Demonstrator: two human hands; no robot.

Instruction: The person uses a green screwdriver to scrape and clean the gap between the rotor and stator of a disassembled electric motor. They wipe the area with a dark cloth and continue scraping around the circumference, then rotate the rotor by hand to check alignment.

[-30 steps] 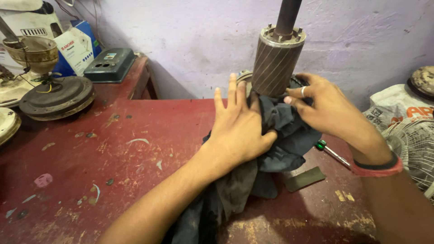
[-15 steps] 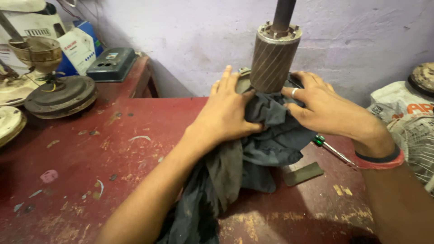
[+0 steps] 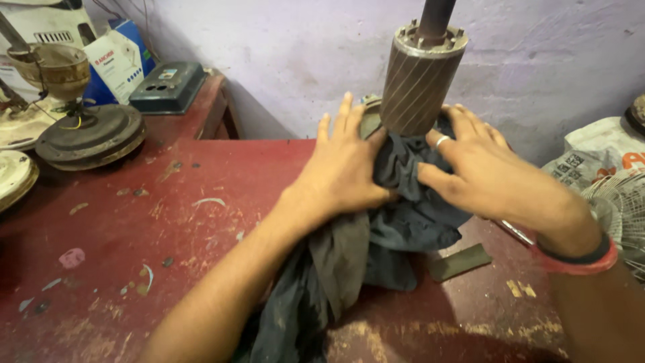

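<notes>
Left hand (image 3: 346, 171): fingers spread flat, palm pressing the dark grey cloth (image 3: 396, 222) against the base of the motor rotor (image 3: 420, 81); not closed around anything, just pressing. Right hand (image 3: 480, 171): fingers open and slightly curled, laid on the cloth on the right side of the rotor base, thumb pointing left toward the other hand; ring on one finger, red and black bands at the wrist. Neither hand grips the cloth in a fist. Rotor stands upright at centre far side of the desk (image 3: 168, 222), skewed slots on its cylindrical core, dark shaft (image 3: 435, 17) sticking up out of the top and out of view. Cloth is bunched around the rotor's lower end, hiding what it sits on, and trails toward the near edge between the forearms. Just right of the cloth, near side: a small flat dark rectangular piece (image 3: 460, 262) lying on the desk. A metal tool shaft (image 3: 516, 232) shows under the right wrist, mostly hidden. Desk is red, paint chipped and stained. Far left: a dark round ceiling fan motor housing (image 3: 91, 134), a brass-coloured fan cup (image 3: 60, 67) behind it, a grey-green switch box (image 3: 168, 86) on a raised ledge, a blue and white carton (image 3: 121, 60). Far right: newspaper (image 3: 591, 161) and a wire fan guard (image 3: 621, 208).
</notes>
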